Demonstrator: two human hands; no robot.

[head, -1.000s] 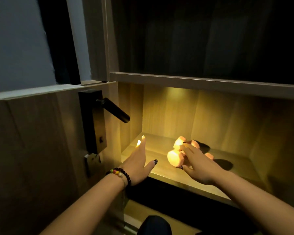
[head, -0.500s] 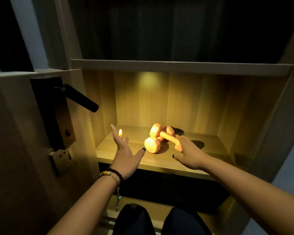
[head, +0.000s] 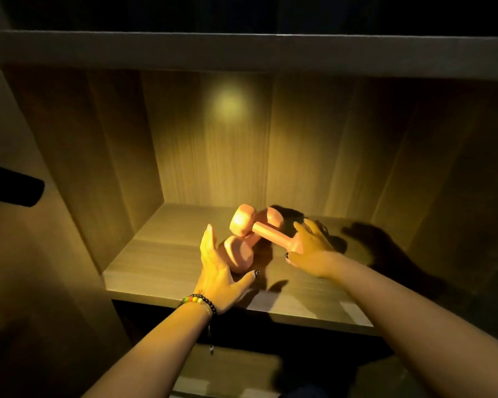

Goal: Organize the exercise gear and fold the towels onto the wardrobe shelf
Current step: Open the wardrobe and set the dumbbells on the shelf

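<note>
Setting: a wooden wardrobe shelf point(head: 161, 262), lit by a warm yellow light that leaves a bright spot on the back panel; everything around the shelf is dark.

Upper dumbbell point(head: 266, 229): pink, tilted, its far end raised and its handle crossing over the second dumbbell, near the middle of the shelf.

Lower dumbbell point(head: 239, 254): pink, lying on the shelf board under the first one; its near round end faces the viewer, its far end shows behind the crossing handle.

Right hand point(head: 311, 248): fingers spread, palm against the near end of the upper dumbbell, to the right of the pair. The fingers are not plainly wrapped round it, so whether this is a grip or only a touch cannot be told.

Left hand point(head: 216, 268): held flat with straight fingers and the thumb out to the side, just left of the lower dumbbell's near end. It looks to be touching or very nearly touching that end; the exact contact cannot be told.

Bracelet point(head: 197, 301): a band of dark and coloured beads on the left wrist, at the front edge of the shelf.

Door handle point(head: 12, 186): a dark lever, seen only in part, well to the left of the shelf.

Upper shelf board point(head: 242, 53): a pale wooden edge running across above the lit shelf, with darkness above it.

Shadows: dark hand shapes fall on the shelf board to the right of the dumbbells.
</note>
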